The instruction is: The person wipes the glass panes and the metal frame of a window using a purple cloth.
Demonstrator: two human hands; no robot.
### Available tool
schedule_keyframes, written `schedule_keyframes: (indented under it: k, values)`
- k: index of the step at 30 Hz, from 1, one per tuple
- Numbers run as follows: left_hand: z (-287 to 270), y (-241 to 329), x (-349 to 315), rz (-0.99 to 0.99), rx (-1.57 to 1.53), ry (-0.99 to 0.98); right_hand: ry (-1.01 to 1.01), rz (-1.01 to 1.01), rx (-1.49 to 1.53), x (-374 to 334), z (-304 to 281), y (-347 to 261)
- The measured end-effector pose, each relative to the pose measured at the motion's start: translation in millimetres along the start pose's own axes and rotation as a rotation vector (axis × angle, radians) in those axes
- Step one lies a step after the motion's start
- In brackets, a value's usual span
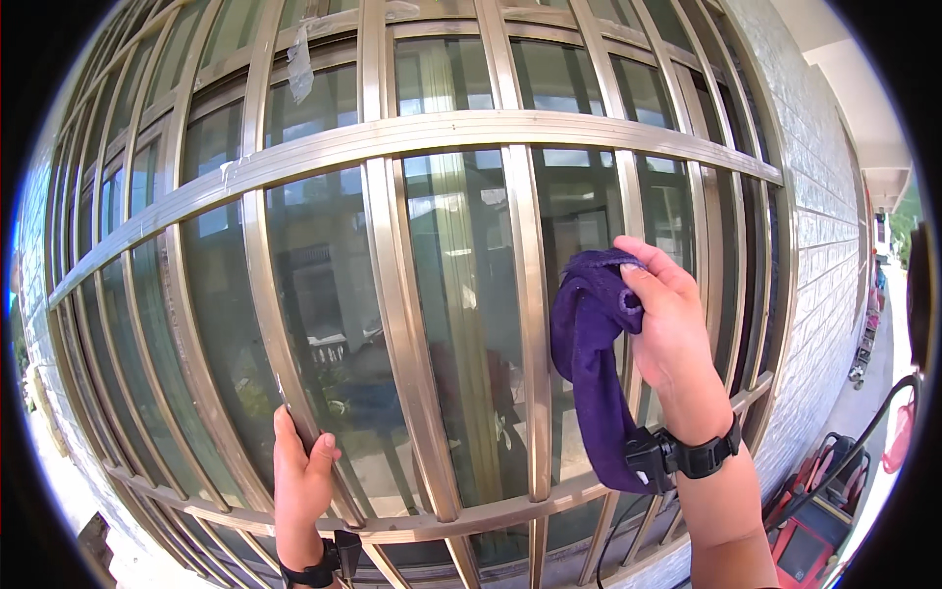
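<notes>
A purple cloth (pixel 596 324) hangs from my right hand (pixel 669 319), pinched between thumb and fingers in front of the window grille. Its lower end dangles down to the black strap device on my right wrist. My left hand (pixel 302 481) is closed round a vertical metal bar (pixel 280 334) low on the left, with the thumb on one side and the fingers on the other. The bar belongs to a bronze-coloured metal grille (pixel 471 133) with a wide crossbar along its upper part. Behind it are reflecting glass panes (pixel 324 285).
A white brick wall (pixel 829 226) runs along the right side. At the lower right stands a red and black machine (pixel 814 535) with a curved black handle. A torn clear strip (pixel 299 64) hangs from the grille at the upper left. A lower crossbar (pixel 432 525) spans the grille.
</notes>
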State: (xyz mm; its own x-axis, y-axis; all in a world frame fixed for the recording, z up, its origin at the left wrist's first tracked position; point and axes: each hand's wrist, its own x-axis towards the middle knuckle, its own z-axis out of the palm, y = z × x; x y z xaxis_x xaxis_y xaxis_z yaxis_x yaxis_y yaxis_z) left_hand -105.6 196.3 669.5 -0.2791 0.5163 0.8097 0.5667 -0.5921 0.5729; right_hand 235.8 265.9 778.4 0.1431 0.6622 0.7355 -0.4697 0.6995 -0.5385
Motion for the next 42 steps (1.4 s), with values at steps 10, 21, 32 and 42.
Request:
schedule_keyframes:
  k: [10,21,32,42]
  values:
    - [-5,-4,0,0.007,-0.037,-0.057,0.118,0.042,-0.018,78,45,62]
    - [-13,-5,4,-0.067,-0.064,-0.16,-0.343,-0.251,-0.072,148,73,21]
    - [-15,-9,8,-0.169,-0.24,-0.222,-0.376,0.033,0.137,142,46,32]
    - [-9,-13,10,-0.103,-0.205,-0.121,-0.026,0.023,-0.045,126,51,19]
